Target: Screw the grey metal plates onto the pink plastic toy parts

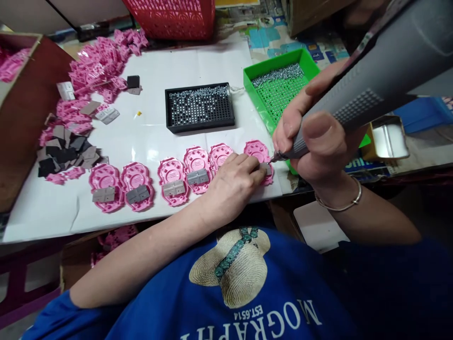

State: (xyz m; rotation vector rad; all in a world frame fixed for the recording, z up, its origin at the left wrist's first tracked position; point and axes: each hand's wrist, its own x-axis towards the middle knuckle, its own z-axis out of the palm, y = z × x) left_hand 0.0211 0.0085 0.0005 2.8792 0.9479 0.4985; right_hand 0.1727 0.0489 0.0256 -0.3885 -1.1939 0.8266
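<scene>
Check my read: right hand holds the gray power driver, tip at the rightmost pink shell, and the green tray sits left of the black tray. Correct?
Tray order is wrong: the head view shows the green tray right of the black tray. The right hand does hold the gray power driver, tip at the rightmost pink shell.

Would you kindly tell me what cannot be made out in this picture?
All in the head view:
Pink moulded plastic shell, second from right: lower part hidden by the left hand.
Grey cylindrical handheld driver: rear end cut off at the upper right corner.
Small silvery metal screws in the rectangular green plastic tray: too small and crowded to count.
</scene>
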